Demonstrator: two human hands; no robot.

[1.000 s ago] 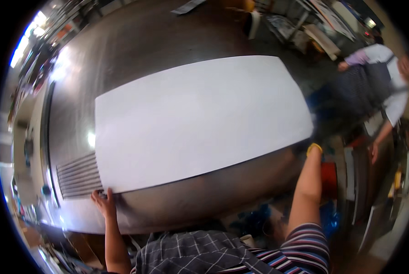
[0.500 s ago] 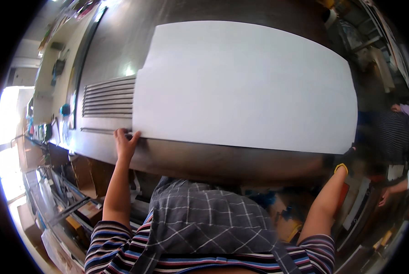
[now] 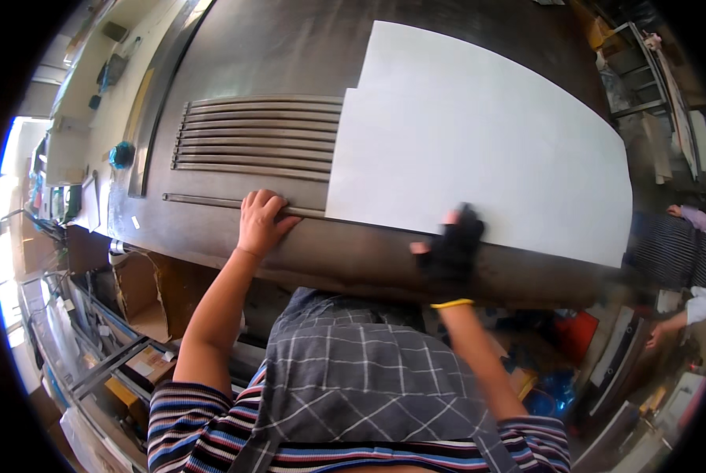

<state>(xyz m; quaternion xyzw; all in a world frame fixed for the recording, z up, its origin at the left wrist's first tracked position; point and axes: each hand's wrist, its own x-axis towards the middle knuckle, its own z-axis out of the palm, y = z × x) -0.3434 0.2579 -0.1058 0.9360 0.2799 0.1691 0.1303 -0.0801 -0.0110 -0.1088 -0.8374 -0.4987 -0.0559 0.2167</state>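
Note:
My bare left hand (image 3: pixel 264 222) is at the near side of a dark metal table, its fingers curled over a thin metal rod (image 3: pixel 199 200). The rod's right end runs to the edge of a large white sheet (image 3: pixel 487 142). My right hand (image 3: pixel 457 248), in a dark fingerless glove with a yellow cuff, is blurred over the near edge of that sheet. Its thumb is spread from the fingers and nothing shows in it; contact with the sheet is unclear. Several parallel metal rods (image 3: pixel 254 138) lie beyond my left hand, their right ends meeting or passing under the sheet.
A dark metal bar (image 3: pixel 160 106) borders the table's left side, near a blue roll (image 3: pixel 121 155). Cardboard boxes (image 3: pixel 141 296) and a metal rack stand below left. At the far right is another person's hand (image 3: pixel 668 329), beside long panels (image 3: pixel 614 347).
The white sheet has shifted right across the rods, showing more of their length. My right hand has moved from the sheet's right corner toward the middle of its near edge. The view has shifted.

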